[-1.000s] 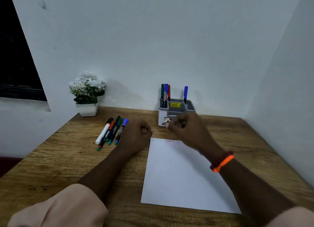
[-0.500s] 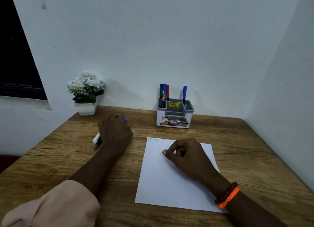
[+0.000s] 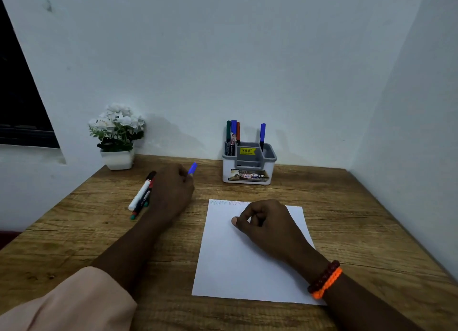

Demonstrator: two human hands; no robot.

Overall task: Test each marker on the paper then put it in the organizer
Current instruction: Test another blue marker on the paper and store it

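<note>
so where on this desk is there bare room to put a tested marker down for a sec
Bare wood lies right of the paper up to the side wall, and between the organizer and the paper's top edge. It is crowded at the left, where loose markers lie beside the left hand.

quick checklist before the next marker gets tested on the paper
1. Marker in hand: ok, the left hand closes over the blue-capped marker.
2. Cap off: not ok, the blue cap is on.
3. Blank space on the paper: ok, scribbles only along the top edge.
4. Paper held steady: ok, the right hand rests on it.
5. Room in the organizer: ok, the middle compartment looks empty.
6. Markers left on the table: cannot tell the count, the hand hides some.
</note>
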